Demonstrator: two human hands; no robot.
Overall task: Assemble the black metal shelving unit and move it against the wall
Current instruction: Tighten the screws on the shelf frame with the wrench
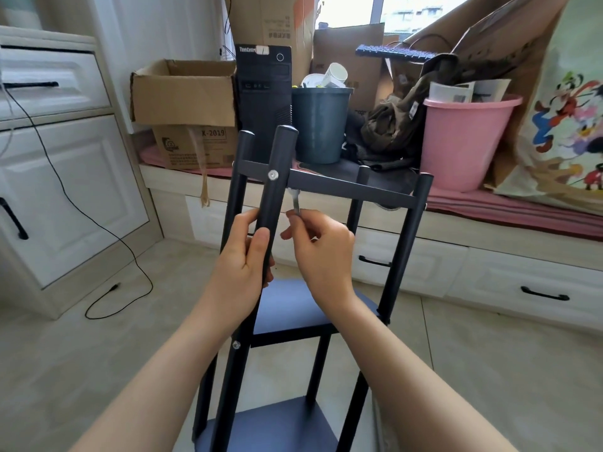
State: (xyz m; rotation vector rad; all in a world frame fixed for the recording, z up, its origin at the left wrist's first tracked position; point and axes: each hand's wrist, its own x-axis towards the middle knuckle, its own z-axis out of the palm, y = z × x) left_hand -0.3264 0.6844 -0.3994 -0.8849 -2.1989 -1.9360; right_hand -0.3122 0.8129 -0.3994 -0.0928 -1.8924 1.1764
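Observation:
The black metal shelving unit (355, 185) stands upright on the floor in front of me, with several black posts and dark shelf panels. My left hand (243, 259) grips the near left post (277, 177), below a silver bolt head (272, 174). My right hand (321, 247) pinches a small silver wrench (295, 203). The wrench's upper end sits just under the top shelf frame, right beside that post. A second silver bolt (236, 345) shows lower on the same post. A lower shelf panel (293, 308) lies beneath my hands.
A window bench (489, 230) with drawers runs behind the unit, loaded with cardboard boxes (186, 93), a black computer tower (263, 93), a grey bin (321, 125) and a pink bucket (466, 138). White cabinets (65, 177) stand left. A black cable (107, 298) trails across the tiled floor.

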